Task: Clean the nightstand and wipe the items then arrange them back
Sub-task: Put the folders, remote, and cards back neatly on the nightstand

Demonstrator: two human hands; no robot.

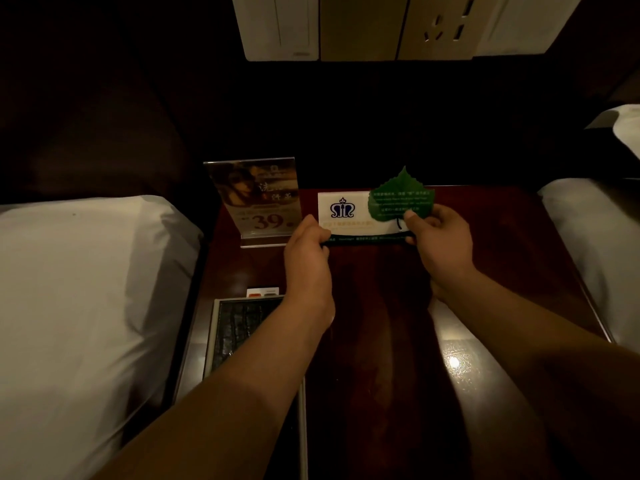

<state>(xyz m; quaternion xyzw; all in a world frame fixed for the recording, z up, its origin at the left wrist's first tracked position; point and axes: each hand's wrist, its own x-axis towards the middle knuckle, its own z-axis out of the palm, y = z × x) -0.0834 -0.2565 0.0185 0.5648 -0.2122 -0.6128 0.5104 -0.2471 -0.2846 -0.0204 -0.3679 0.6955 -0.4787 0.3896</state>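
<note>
A dark red wooden nightstand [381, 299] stands between two beds. My left hand [306, 251] and my right hand [438, 237] each grip one end of a white card [349, 211] with a blue crest, held upright near the back of the top. A green leaf-shaped card [401, 199] is pinched against it under my right thumb. Left of the white card stands a clear acrylic sign holder [258, 199] with "39" printed on it. A dark leather tray [239, 327] lies at the front left, partly under my left forearm.
White pillows lie on the left bed [79, 289] and on the right bed [595, 244]. A wall panel with switches and sockets [381, 26] hangs above the dark headboard. A small card [263, 292] peeks out behind the tray.
</note>
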